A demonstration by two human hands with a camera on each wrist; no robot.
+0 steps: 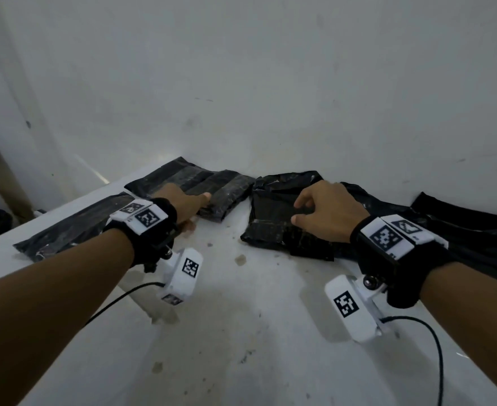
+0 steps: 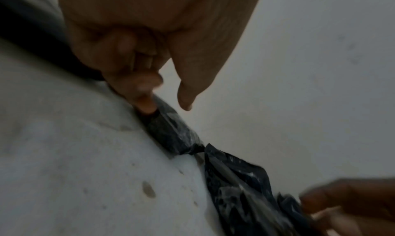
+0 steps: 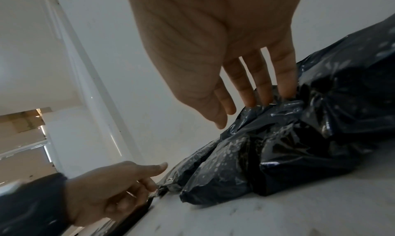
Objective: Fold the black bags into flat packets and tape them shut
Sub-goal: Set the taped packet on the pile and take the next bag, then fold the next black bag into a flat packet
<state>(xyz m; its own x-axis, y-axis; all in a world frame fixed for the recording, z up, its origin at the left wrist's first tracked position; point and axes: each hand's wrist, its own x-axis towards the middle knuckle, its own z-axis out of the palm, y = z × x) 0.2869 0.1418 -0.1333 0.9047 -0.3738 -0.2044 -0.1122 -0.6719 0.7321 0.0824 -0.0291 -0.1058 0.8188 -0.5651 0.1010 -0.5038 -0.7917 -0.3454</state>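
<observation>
A folded black packet (image 1: 223, 194) lies by the wall, left of centre. My left hand (image 1: 196, 212) is at its near end; one fingertip (image 2: 147, 104) touches the packet (image 2: 171, 130), the thumb stands apart, and nothing is gripped. To the right lies a partly folded, crumpled black bag (image 1: 270, 221). My right hand (image 1: 314, 206) is arched over it, with straight fingertips (image 3: 284, 91) pressing down on the glossy plastic (image 3: 278, 146). No tape shows in any view.
Another flat black bag (image 1: 74, 230) lies at the table's left edge, with one more (image 1: 177, 174) behind my left hand. Loose black bags (image 1: 461, 227) are heaped at the right. The stained white table (image 1: 241, 317) meets a white wall (image 1: 270, 83).
</observation>
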